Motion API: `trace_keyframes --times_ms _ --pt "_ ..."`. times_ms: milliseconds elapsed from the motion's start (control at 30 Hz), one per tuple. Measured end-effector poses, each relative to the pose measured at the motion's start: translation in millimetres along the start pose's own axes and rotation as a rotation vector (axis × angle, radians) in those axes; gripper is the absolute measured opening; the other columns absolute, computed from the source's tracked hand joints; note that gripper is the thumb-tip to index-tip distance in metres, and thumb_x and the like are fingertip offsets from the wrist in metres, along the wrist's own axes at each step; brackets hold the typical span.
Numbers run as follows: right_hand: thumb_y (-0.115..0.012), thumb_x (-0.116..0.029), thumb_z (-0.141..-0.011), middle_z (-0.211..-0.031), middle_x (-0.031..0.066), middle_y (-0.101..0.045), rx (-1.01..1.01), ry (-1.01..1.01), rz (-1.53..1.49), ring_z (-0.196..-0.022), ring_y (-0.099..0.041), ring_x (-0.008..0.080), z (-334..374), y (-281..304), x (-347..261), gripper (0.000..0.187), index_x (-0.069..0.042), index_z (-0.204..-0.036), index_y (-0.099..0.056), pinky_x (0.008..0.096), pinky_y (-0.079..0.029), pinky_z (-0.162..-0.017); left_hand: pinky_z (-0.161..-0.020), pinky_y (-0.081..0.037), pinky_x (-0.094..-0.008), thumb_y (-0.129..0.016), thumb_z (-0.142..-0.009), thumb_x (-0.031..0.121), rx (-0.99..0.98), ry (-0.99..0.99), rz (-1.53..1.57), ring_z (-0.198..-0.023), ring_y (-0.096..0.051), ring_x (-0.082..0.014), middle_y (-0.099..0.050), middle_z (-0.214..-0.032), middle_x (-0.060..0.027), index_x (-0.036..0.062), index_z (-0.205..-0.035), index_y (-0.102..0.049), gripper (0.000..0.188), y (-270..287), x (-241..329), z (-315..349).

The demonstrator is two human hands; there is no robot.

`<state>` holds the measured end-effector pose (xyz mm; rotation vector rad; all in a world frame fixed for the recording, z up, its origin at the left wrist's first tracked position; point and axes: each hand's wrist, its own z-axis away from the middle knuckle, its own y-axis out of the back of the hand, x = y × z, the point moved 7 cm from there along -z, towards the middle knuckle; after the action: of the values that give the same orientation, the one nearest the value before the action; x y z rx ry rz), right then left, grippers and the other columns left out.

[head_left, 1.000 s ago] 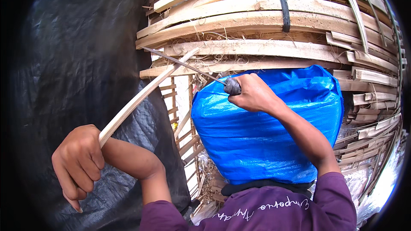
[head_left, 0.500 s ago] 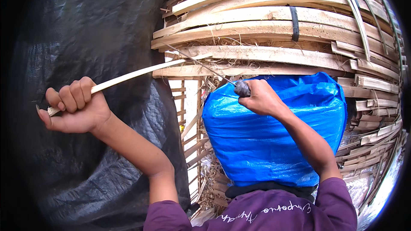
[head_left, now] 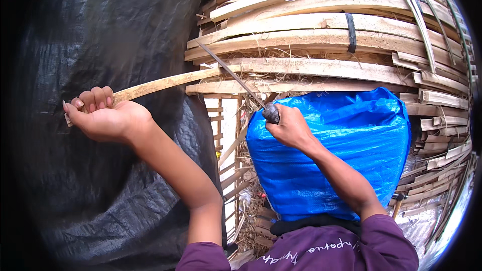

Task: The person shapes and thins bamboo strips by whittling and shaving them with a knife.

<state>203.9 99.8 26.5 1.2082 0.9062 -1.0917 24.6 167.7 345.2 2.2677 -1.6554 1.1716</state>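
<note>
My left hand [head_left: 109, 114] is closed around the near end of a flat wooden strip [head_left: 168, 83], palm turned upward and fingers curled over it. The strip's brownish, mottled broad face shows, and it runs rightward to the wood slats. In my right hand [head_left: 291, 129] is a knife [head_left: 236, 77] with a long thin blade and a dark wrapped handle. Its blade points up and left and crosses the strip near the far end. Whether the cutting edge touches the strip I cannot tell.
Long wooden slats [head_left: 321, 65] lie stacked ahead, one pair bound with a black band [head_left: 351, 32]. Curly shavings cling among them. A blue plastic sheet [head_left: 326, 155] covers my lap area. Black sheeting [head_left: 100, 35] hangs on the left. Short slats [head_left: 442, 99] are piled at right.
My left hand has rolled palm-up and moved slightly right, turning the strip from its pale narrow side to its brownish broad face. The right hand and knife have shifted slightly left and down.
</note>
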Motion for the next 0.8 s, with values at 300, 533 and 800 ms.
trace_keyframes --times_ms 300,533,800 --pt "-0.064 -0.015 -0.075 -0.082 0.0264 -0.067 0.063 -0.180 0.075 -0.084 -0.066 0.0427 -18.7 -0.8 83.9 0.024 -0.004 -0.095 -0.071 0.0500 -0.052 -0.076 -0.048 -0.024 -0.0264 -0.038 -0.102 0.021 0.244 -0.116 -0.178 -0.052 -0.028 -0.0100 -0.031 -0.063 0.0006 0.0097 -0.074 -0.033 0.031 30.1 -11.7 -9.1" --pt "-0.063 -0.015 -0.073 -0.081 0.0276 -0.066 -0.022 -0.063 0.072 -0.081 -0.064 0.0449 -10.4 3.3 24.0 0.021 -0.003 -0.089 -0.069 0.0517 -0.050 -0.076 -0.047 -0.025 -0.0269 -0.038 -0.103 0.020 0.210 -0.173 -0.176 -0.054 -0.029 -0.0103 -0.031 -0.069 0.0009 0.0102 -0.078 -0.034 0.027 38.4 -5.8 -7.5" --pt "-0.065 -0.018 -0.074 -0.082 0.0265 -0.067 0.034 -0.207 0.004 -0.082 -0.065 0.0438 -25.9 -8.8 83.2 0.021 -0.002 -0.087 -0.069 0.0481 -0.052 -0.077 -0.049 -0.027 -0.0276 -0.037 -0.103 0.022 0.375 -0.151 -0.257 -0.057 -0.029 -0.0116 -0.032 -0.071 0.0008 0.0102 -0.084 -0.033 0.022 70.7 -8.1 3.7"
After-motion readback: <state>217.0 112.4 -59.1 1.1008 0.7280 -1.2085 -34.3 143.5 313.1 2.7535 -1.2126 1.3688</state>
